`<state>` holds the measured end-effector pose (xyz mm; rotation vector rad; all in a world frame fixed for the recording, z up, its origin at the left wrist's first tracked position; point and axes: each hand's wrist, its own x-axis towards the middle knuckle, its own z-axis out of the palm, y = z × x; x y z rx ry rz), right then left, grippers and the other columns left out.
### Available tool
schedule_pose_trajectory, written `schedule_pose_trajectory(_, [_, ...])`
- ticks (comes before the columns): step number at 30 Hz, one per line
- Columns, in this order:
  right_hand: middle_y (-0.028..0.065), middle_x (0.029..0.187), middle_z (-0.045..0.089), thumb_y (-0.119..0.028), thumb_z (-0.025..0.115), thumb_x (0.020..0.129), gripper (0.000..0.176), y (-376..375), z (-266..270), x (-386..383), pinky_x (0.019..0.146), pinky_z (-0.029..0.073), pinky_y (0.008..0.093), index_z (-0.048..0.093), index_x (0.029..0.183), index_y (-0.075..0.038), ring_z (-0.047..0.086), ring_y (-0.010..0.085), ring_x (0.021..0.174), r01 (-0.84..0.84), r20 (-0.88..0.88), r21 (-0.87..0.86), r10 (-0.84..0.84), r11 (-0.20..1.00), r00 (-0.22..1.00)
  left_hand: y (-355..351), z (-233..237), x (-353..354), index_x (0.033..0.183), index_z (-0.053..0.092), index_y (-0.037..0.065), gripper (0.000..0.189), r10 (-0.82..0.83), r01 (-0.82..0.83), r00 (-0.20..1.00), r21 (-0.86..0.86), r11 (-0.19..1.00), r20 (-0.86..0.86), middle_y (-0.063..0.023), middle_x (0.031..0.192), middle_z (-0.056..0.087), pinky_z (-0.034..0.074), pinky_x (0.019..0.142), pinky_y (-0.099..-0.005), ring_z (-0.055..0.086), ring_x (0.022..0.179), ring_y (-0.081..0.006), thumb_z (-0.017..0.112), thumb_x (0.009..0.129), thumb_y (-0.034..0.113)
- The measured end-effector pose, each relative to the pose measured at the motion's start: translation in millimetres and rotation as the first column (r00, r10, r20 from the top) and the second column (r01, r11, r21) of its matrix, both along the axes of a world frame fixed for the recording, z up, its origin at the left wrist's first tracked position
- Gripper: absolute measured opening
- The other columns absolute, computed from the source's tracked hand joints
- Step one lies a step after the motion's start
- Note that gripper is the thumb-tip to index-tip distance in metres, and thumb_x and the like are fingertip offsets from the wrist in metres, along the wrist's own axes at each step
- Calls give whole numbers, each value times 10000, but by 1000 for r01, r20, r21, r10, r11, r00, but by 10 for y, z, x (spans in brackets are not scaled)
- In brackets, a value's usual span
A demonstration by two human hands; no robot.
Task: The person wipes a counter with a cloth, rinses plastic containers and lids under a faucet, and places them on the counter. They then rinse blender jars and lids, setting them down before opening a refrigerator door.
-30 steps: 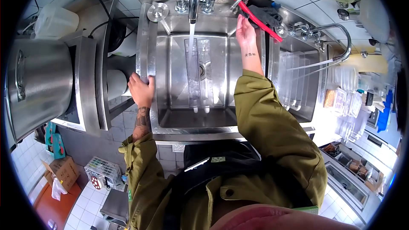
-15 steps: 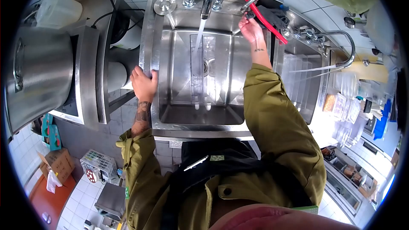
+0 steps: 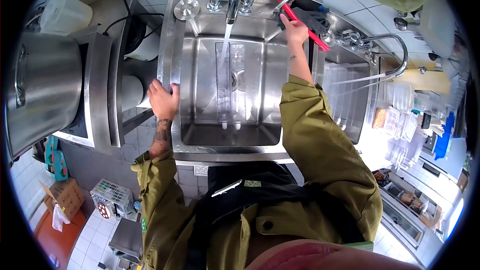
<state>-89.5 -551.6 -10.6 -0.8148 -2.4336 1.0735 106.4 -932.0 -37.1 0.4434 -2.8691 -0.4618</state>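
My left hand [image 3: 163,101] grips the left rim of the steel sink [image 3: 170,65], its fingers curled over the edge. At the back right corner, my right hand [image 3: 295,31] closes on a dark grey cloth [image 3: 311,20], partly hidden behind a red hose [image 3: 289,9]. Inside the basin lies a long, clear plastic piece [image 3: 223,82], with two small white ends toward me. Water from the tap [image 3: 234,0] runs onto it. A round metal sink strainer [image 3: 187,9] sits on the back left ledge.
At right, a second basin [image 3: 342,115] holds clear plastic containers [image 3: 336,77] under another running tap [image 3: 400,52]. A large steel pot [image 3: 47,85] stands at far left. Clear tubs [image 3: 392,120] are stacked beyond the right basin.
My right hand has turned and shifted slightly at the cloth, its thumb now pointing up along it. My left hand stays on the rim. The whole view has shifted slightly left.
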Motion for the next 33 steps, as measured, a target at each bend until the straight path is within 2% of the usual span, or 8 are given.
schedule_pose_trajectory(6, [64,567,597,-324,678,762,301,-57,10,15,556,466,297,584,615,-78,594,216,529,-88,-27,218,96,972,995,9,24,-1,923,431,-34,422,3,-3,999,14,1000,-37,-213,906,512,425,731,-458,491,836,-391,550,718,316])
schedule_pose_trajectory(7, [70,611,605,-294,637,797,247,-38,-48,-30,560,465,294,585,690,-77,605,209,569,-81,-14,-102,80,991,997,8,20,1,916,432,-31,415,3,-3,999,15,1000,-45,-213,904,512,426,729,-459,491,836,-391,550,718,314])
schedule_pose_trajectory(11, [124,778,613,-164,501,895,128,-23,6,-52,586,474,280,551,912,-47,629,222,732,-102,-54,-902,124,419,991,-2,19,-3,913,434,-26,407,14,-14,1000,23,1000,-14,-209,904,514,432,726,-459,493,841,-389,549,717,310])
schedule_pose_trajectory(16, [120,845,568,-108,450,914,109,179,-228,-73,585,463,240,526,944,-37,583,162,725,-201,-251,-934,142,-296,958,1,5,-4,915,435,-24,406,14,-14,999,10,1000,-36,-203,906,517,436,726,-455,496,835,-388,553,715,309])
schedule_pose_trajectory(22, [62,630,554,-117,553,869,186,-179,-68,-54,450,407,201,571,742,19,481,94,496,-150,-167,-866,7,477,986,-17,4,-4,903,434,-22,397,14,-14,1000,41,999,-2,-206,897,516,437,722,-456,497,833,-391,560,713,303])
schedule_pose_trajectory(26, [154,610,591,-138,600,808,211,-212,-157,-120,479,470,329,584,687,34,573,250,494,-118,-20,-160,116,980,993,-13,0,-2,891,435,-20,394,17,-15,1000,68,998,-19,-203,882,518,439,704,-457,498,825,-390,560,712,308])
schedule_pose_trajectory(30, [218,629,592,-183,608,761,208,-304,-65,-22,563,498,454,602,702,17,592,396,566,-150,-52,630,234,762,971,-30,-38,1,878,436,-18,386,27,-25,999,61,998,-33,-199,868,518,439,702,-455,499,819,-388,558,714,310])
schedule_pose_trajectory(33, [201,643,605,-212,584,783,237,-270,44,2,602,511,453,602,682,2,608,388,620,-300,151,669,271,680,951,-31,-54,0,864,434,-18,387,17,-16,999,47,999,-30,-198,855,518,436,690,-456,503,802,-386,559,709,314])
